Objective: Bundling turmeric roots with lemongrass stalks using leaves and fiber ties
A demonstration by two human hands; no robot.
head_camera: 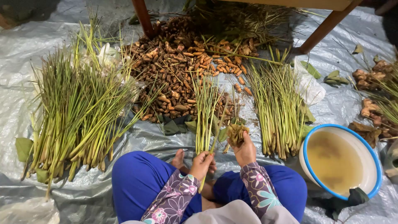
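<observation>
Left hand [202, 161] grips lemongrass stalks [204, 116]; right hand [244, 150] (raised) holds cloth [237, 133]

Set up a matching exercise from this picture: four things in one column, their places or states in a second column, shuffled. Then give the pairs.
Things
1. small bunch of green lemongrass stalks
2. crumpled wad of dry brown fibre
3. white enamel basin with a blue rim
4. heap of orange-brown turmeric roots

Places or states
A. holds cloudy yellowish water
B. piled by the red table leg
C. in the grip of the left hand
D. held up by the right hand

Pairs: 1-C, 2-D, 3-A, 4-B
</observation>
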